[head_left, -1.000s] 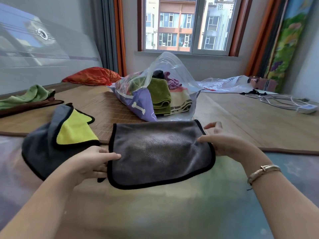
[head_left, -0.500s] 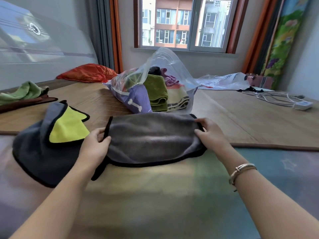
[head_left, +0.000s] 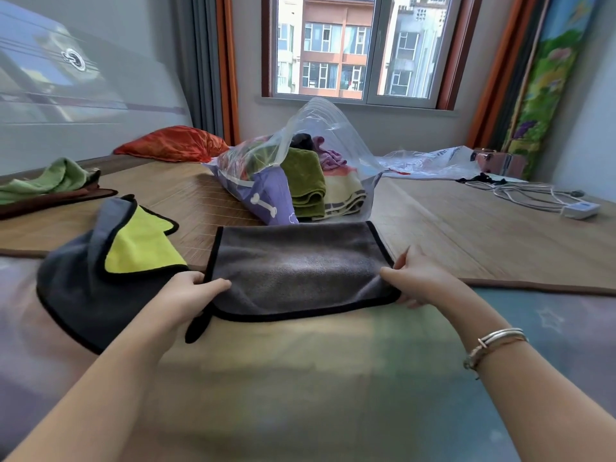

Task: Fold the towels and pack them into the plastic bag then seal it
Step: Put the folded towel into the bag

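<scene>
Grey towel [head_left: 300,268] gripped by left hand [head_left: 186,295] and right hand [head_left: 420,278]; no legible writing.

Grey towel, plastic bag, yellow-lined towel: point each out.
grey towel [head_left: 296,271], head view, centre of the top face
plastic bag [head_left: 328,123], head view, clear upper wall
yellow-lined towel [head_left: 140,243], head view, yellow face

We see our left hand [head_left: 186,296] and right hand [head_left: 418,278] pinching opposite ends of a folded grey towel [head_left: 296,268]. Behind it the open plastic bag [head_left: 300,168] holds folded towels; a grey-and-yellow towel [head_left: 110,261] lies left.
</scene>
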{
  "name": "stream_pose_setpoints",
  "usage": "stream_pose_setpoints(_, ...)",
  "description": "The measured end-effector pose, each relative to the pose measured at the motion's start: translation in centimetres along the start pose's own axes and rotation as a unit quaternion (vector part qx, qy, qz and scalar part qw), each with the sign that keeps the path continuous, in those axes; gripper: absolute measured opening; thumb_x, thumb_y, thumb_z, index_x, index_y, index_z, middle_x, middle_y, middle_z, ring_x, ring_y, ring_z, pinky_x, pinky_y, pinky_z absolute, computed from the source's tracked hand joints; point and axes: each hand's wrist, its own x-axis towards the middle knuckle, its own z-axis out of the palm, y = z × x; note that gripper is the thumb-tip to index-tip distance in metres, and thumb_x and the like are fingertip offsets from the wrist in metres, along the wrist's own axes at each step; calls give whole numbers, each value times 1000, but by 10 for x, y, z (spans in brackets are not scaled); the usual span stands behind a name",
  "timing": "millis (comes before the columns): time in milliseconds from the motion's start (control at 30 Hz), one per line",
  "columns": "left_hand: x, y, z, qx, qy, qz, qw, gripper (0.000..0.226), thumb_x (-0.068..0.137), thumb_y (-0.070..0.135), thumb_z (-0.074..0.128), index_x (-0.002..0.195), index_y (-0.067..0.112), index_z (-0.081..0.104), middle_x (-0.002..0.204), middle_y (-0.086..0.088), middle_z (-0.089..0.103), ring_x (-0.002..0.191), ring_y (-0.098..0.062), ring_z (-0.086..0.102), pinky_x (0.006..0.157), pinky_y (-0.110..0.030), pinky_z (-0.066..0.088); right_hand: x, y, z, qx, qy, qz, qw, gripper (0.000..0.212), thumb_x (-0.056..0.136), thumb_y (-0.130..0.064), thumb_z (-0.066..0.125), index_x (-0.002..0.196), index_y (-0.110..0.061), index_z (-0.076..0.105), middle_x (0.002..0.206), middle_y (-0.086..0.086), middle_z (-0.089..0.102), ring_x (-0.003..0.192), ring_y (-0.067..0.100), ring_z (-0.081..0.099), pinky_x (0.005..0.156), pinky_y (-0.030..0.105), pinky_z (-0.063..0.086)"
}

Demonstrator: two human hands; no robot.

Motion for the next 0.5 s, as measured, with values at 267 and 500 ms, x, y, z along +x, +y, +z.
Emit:
stream_pose_setpoints(267, -20, 8, -17, -37, -115, -23, 992, 20, 80, 17, 76, 97, 6, 74, 94, -10, 75, 88, -21, 64, 79, -29, 45, -13, -5, -8, 46, -57, -8, 997, 4, 91, -15, 49, 90, -17, 47, 96, 7, 54, 77, 21, 59, 63, 30, 54)
stream_pose_setpoints(500, -31, 12, -25, -136, -122, -6, 983, 19, 83, 10, 70, 98, -1, 73, 94, -18, 74, 77, -21, 71, 59, -22, 55, -24, 6, -17, 378, -184, 50, 906, 16, 95, 1, 45, 89, -12, 53, 85, 13, 58, 65, 24, 66, 68, 34, 53)
